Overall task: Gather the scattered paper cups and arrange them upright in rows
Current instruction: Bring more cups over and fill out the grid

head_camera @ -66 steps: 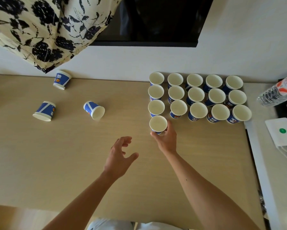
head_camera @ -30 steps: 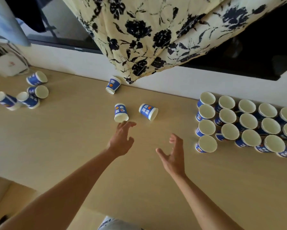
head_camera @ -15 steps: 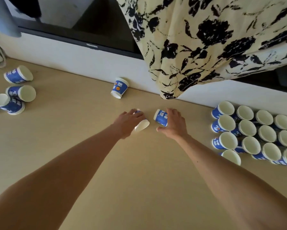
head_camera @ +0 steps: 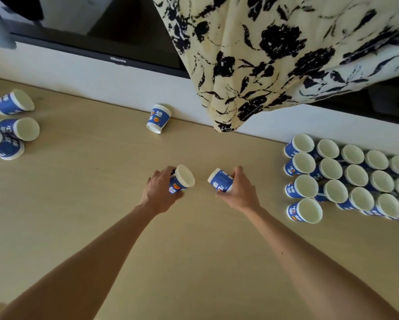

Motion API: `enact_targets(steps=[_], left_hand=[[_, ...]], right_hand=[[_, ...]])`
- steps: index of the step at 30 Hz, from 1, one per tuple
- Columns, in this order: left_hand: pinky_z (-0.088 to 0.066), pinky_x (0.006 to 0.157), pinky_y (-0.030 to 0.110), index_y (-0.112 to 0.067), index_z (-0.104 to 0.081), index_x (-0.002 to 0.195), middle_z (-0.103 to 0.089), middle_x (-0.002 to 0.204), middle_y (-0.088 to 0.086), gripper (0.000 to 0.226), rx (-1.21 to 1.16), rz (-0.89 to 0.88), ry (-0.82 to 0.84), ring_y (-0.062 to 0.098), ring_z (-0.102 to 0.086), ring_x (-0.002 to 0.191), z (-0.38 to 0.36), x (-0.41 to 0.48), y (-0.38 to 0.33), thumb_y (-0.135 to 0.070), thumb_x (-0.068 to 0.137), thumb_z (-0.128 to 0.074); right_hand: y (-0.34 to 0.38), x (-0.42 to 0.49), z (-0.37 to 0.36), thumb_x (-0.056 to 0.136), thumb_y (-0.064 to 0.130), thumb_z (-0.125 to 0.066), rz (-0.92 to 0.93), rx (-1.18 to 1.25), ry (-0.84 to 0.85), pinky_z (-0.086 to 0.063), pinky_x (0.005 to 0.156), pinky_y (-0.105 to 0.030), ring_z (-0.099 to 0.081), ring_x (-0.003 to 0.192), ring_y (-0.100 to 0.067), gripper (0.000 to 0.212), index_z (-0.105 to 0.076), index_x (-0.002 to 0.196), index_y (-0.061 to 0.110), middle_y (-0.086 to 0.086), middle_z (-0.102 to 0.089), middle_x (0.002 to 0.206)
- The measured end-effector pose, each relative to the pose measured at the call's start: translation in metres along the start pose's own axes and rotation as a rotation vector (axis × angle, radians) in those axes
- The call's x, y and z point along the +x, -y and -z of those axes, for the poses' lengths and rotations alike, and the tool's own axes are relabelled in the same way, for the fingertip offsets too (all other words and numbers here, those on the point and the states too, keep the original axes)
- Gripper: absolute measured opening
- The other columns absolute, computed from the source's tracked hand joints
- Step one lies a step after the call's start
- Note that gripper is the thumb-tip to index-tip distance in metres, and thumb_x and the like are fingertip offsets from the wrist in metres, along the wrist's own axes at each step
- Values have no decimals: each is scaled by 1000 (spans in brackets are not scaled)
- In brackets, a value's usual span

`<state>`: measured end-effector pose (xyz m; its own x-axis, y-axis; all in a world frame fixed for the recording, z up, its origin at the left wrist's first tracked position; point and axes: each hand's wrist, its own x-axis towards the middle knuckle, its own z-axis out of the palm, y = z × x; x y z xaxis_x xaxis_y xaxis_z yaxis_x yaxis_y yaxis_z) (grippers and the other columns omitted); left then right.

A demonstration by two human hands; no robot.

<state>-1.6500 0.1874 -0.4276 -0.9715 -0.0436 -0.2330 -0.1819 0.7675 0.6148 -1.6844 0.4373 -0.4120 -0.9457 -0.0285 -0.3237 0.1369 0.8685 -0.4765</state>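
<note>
1. Cups are in both hands. The left hand point(head_camera: 158, 192) is curled round a tilted cup point(head_camera: 182, 180) whose open mouth faces right. The right hand point(head_camera: 240, 192) is clamped on a second cup point(head_camera: 220, 181), which is on its side with one end pointing left.
2. The step in hand appears to be picking up these two fallen cups from the middle of the surface point(head_camera: 90, 215).
3. To the right, upright rows point(head_camera: 346, 172) stand against the wall point(head_camera: 274, 125). The nearest row holds only a lone cup point(head_camera: 305, 210).
4. The next move probably calls for carrying both cups right, turning them mouth-up and setting them beside that lone cup without nudging its neighbours.
5. One stray cup point(head_camera: 158, 118) near the wall and three fallen cups point(head_camera: 14, 130) at the far left are not yet gathered.
</note>
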Motion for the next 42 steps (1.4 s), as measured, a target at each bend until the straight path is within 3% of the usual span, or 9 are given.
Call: enact_targets(steps=[6, 10, 14, 18, 23, 26, 31, 37, 42], left_hand=[[-46, 82, 35, -23, -51, 125, -63, 107, -11, 65, -241, 44, -78, 20, -52, 101, -22, -49, -41, -27, 69, -83], [-41, 71, 16, -30, -50, 123, -59, 103, -21, 64, -331, 53, -55, 13, -53, 103, -38, -81, -78, -27, 68, -83], [-44, 74, 19, -33, -51, 121, -62, 106, -20, 63, -362, 13, -15, 10, -56, 103, -62, -111, -120, -27, 68, -83], [-45, 77, 17, -34, -51, 121, -63, 108, -19, 63, -379, -6, 27, 10, -57, 105, -92, -130, -162, -27, 68, -84], [-53, 87, 41, -29, -50, 125, -64, 112, -10, 67, -386, -59, 81, 18, -58, 108, -130, -141, -211, -26, 67, -84], [-53, 87, 44, -26, -52, 124, -65, 112, -7, 66, -401, -86, 87, 18, -60, 105, -149, -145, -239, -24, 67, -85], [-55, 82, 44, -22, -56, 118, -67, 107, -6, 62, -440, -96, 61, 17, -64, 98, -171, -147, -267, -19, 64, -86], [-56, 80, 40, -24, -56, 118, -66, 108, -8, 60, -426, -81, 55, 16, -63, 99, -182, -153, -275, -18, 66, -86], [-56, 80, 37, -24, -56, 119, -66, 109, -9, 61, -390, -38, 35, 14, -63, 99, -182, -159, -270, -17, 66, -86]], right_hand=[[-31, -59, 18, 68, 31, -87, 29, 348, -69, -37, 84, -24, -52, 102, -10, 62, -53, 120, 25, 5, -52, 114], [-54, -101, 35, 64, 27, -89, -38, 549, -134, -47, 87, -26, -60, 101, -6, 62, -50, 111, 25, 11, -62, 109], [-89, -140, 55, 68, 20, -89, -38, 668, -201, -48, 97, -28, -61, 110, -9, 56, -57, 114, 24, 8, -65, 113], [-130, -169, 80, 71, 27, -86, -43, 745, -257, -39, 103, -16, -53, 124, 4, 65, -57, 129, 30, 17, -61, 128], [-185, -184, 113, 64, 25, -87, -97, 770, -330, -44, 80, -4, -59, 103, 6, 72, -48, 123, 30, 16, -61, 113], [-218, -181, 126, 64, 13, -91, -145, 762, -404, -43, 73, -3, -60, 93, 8, 67, -51, 116, 26, 13, -62, 107], [-254, -162, 132, 65, 13, -87, -147, 748, -465, -46, 76, -6, -61, 98, 2, 67, -53, 120, 28, 10, -63, 113], [-284, -128, 113, 70, 13, -84, -140, 678, -485, -52, 97, -35, -59, 117, -14, 73, -51, 134, 24, 5, -59, 128], [-292, -106, 99, 71, 20, -83, -155, 654, -483, -48, 105, -37, -54, 126, -11, 85, -41, 144, 30, 11, -55, 140]])
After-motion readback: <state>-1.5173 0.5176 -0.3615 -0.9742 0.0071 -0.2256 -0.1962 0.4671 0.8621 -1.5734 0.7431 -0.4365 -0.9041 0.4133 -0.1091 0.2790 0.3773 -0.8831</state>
